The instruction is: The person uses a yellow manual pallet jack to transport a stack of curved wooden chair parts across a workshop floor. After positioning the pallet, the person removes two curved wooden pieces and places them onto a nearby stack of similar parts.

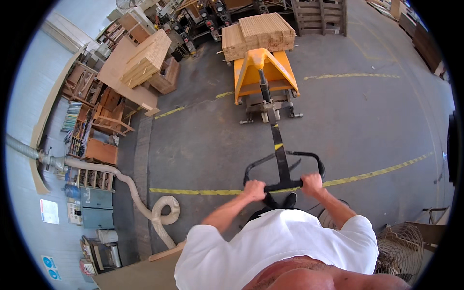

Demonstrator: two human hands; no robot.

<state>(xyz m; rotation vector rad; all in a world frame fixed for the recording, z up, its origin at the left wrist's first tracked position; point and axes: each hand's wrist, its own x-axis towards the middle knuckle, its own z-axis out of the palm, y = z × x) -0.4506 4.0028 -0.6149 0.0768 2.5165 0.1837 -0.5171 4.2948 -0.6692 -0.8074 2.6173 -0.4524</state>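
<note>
Both my hands grip the black looped handle of a yellow pallet jack (290, 72). My left hand (254, 190) is wrapped round the left side of the handle (282, 166), and my right hand (311, 183) is closed round its right side. From the handle, a black bar with yellow bands runs forward to the jack's pump and wheels. Beyond the jack's yellow frame rests a stack of light wooden boards (268, 30); whatever bears it underneath is mostly hidden. My shoes show just below the handle.
Yellow floor tape (377, 169) crosses the grey floor. At left stand a workbench with a stack of wooden panels (147, 58), a beige flexible hose (130, 186) and a grey-blue cabinet (97, 208). A wooden pallet (319, 17) leans at the back. A wire fan guard (398, 249) is at lower right.
</note>
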